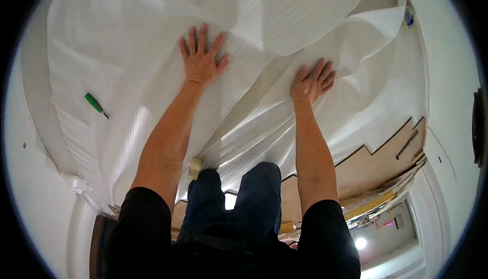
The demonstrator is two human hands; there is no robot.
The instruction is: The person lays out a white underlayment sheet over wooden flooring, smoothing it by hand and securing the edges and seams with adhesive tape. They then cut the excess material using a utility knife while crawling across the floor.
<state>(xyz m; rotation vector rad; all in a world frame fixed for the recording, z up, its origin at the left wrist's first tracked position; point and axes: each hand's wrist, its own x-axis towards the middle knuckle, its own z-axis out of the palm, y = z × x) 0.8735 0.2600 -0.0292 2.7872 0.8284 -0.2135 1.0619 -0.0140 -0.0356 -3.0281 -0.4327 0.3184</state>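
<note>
Sheeting (96,50), white and ribbed, spreads from upper left to centre right of the frame; left hand (200,67) and right hand (312,83) lie apart on it, palms down. Probably light, soft, easily torn: best held along its loose upper-right edge.

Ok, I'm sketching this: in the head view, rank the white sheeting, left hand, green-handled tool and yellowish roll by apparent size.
White sheeting
Left hand
Green-handled tool and yellowish roll: too alike to rank
</note>
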